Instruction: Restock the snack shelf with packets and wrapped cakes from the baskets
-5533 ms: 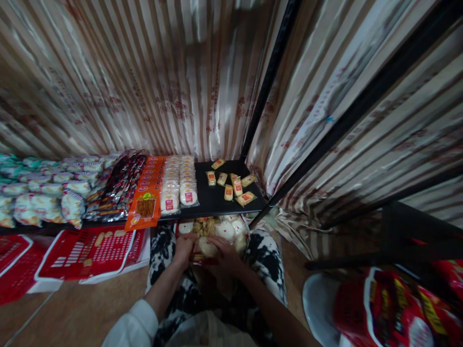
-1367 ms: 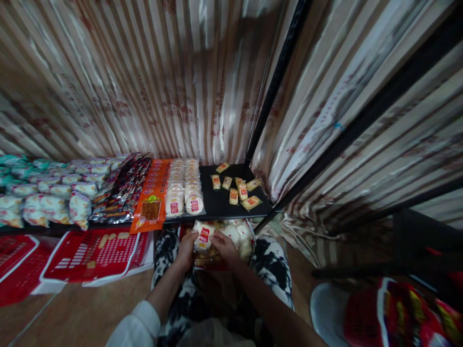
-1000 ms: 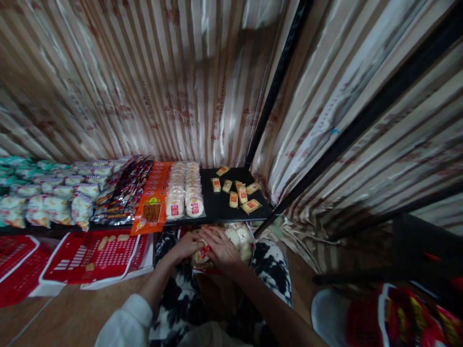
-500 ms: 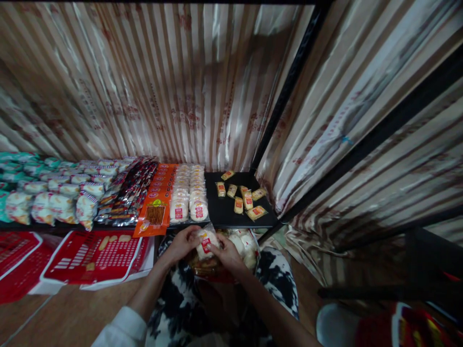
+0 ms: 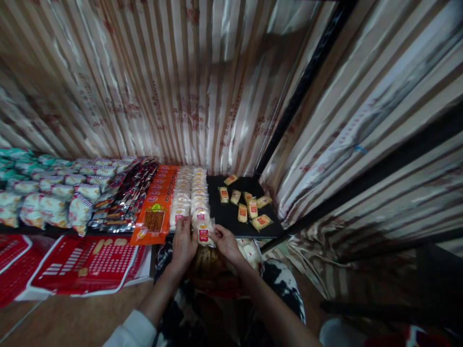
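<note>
Between my hands is a clear packet of round white rice crackers (image 5: 203, 234) with a red label, at the front end of the right-hand row of matching packets (image 5: 199, 193). My right hand (image 5: 228, 246) pinches its right edge. Closed at its left edge is my left hand (image 5: 184, 246), its fingers overlapping the front of the left-hand row of rice cracker packets (image 5: 182, 193). Part of that grip is hidden. Below the shelf edge, an open bag (image 5: 251, 255) with more white packets sits at my lap, partly covered by my right arm.
Several small yellow snack packs (image 5: 252, 207) lie scattered on the black shelf (image 5: 222, 219). Left of the rows are orange snack bags (image 5: 154, 217), dark foil packets (image 5: 132, 193) and white-and-green packs (image 5: 54, 207). Red bags (image 5: 87, 265) sit below. A striped curtain (image 5: 181, 96) and black frame post (image 5: 300, 91) stand behind.
Both hands have moved forward with the rice cracker packet, from above my lap to the front of the right-hand row. My left hand now overlaps the left-hand row's front. The view has shifted slightly.
</note>
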The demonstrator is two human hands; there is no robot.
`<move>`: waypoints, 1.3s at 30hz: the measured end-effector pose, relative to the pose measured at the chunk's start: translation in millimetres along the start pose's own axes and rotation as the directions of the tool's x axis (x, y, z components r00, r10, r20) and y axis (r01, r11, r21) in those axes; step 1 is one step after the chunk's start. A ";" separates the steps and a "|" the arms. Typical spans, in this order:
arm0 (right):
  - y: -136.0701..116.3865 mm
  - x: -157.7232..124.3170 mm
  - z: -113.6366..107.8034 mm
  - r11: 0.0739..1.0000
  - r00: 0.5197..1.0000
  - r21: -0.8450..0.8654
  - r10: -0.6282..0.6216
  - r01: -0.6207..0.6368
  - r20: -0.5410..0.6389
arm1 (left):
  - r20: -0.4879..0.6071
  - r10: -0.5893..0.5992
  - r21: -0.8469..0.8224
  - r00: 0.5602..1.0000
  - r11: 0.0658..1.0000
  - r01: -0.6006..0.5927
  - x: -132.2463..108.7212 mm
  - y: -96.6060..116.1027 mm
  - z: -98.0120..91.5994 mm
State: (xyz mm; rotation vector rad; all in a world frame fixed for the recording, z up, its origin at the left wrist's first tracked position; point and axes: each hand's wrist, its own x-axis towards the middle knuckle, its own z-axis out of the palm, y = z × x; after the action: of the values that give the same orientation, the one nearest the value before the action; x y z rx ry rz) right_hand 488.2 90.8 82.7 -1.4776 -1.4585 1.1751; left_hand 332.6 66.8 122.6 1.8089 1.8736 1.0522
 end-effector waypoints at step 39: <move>1.2 59.1 27.7 0.921 0.950 -0.380 -0.186 0.081 -0.249 | -0.114 0.275 0.186 0.955 0.950 -0.251 0.9 -28.2 63.5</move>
State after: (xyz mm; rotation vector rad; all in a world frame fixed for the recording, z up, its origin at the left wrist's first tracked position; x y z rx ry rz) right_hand 458.6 146.7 66.7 -1.6799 -1.6051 0.5959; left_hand 355.9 87.4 60.6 2.1852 1.8863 1.1645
